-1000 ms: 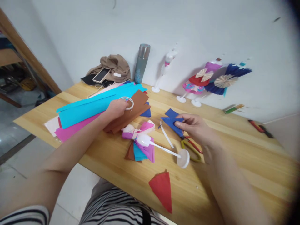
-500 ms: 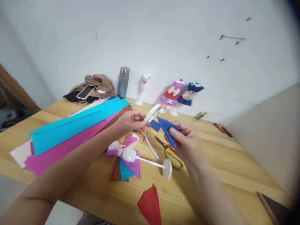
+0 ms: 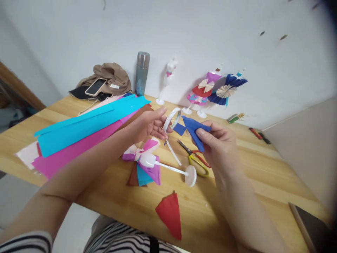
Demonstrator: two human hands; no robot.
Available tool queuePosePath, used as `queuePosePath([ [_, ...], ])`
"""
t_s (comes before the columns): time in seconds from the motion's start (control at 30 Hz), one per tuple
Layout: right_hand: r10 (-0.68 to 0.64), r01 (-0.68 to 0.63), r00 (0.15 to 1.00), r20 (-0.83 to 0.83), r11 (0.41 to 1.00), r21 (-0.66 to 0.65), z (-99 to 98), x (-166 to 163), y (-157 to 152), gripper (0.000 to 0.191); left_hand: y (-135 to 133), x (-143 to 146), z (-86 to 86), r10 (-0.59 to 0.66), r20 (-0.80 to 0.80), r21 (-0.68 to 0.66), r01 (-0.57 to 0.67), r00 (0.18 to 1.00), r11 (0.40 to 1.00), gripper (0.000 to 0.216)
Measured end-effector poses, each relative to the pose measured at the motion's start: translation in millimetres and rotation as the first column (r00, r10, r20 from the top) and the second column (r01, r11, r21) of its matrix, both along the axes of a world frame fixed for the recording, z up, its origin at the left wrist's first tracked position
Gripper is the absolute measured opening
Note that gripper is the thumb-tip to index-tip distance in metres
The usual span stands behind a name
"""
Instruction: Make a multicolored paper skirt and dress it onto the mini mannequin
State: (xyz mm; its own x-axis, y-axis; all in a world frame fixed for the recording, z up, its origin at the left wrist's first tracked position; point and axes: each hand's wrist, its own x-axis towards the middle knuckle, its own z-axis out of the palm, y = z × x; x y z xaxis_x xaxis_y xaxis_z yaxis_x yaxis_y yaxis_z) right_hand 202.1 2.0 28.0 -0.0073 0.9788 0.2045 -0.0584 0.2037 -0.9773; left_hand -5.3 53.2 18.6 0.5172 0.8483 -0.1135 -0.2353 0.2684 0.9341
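The left hand pinched a white tape roll above the desk, just beside the folded blue paper gripped in the right hand, with scissors lying beneath them

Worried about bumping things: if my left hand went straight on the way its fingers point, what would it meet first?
Probably the blue paper pinched in the right hand; the left hand holds the tape ring toward it. Depth is unclear.

Blue paper piece, white tape roll, red paper fan, yellow-handled scissors, striped shirt
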Motion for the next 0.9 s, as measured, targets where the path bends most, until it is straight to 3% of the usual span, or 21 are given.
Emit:
queuePosePath([
  [0.17,0.006,-0.006,1.0,-0.012,1.0,0.017,-2.4,-1.8,1.3,0.026,1.3,0.6,2.6,0.063,-0.102,-0.009,-0.064,0.993,0.998,0.039],
  [0.33,0.003,-0.003,1.0,-0.021,1.0,0.001,-2.4,-4.4,1.7,0.023,-0.3,0.7,2.0,0.065,-0.104,0.021,-0.063,0.992,0.998,0.023],
  [0.67,-0.046,0.045,0.999,0.002,0.999,0.024,0.0,2.1,4.9,0.023,0.8,1.3,-3.3,-0.015,-0.05,0.041,0.017,0.999,0.999,0.046],
  [0.9,-0.05,0.05,0.999,0.013,0.999,-0.018,-3.3,1.8,7.7,0.026,-6.4,4.3,1.6,0.074,-0.241,0.138,-0.042,0.968,0.99,0.021],
])
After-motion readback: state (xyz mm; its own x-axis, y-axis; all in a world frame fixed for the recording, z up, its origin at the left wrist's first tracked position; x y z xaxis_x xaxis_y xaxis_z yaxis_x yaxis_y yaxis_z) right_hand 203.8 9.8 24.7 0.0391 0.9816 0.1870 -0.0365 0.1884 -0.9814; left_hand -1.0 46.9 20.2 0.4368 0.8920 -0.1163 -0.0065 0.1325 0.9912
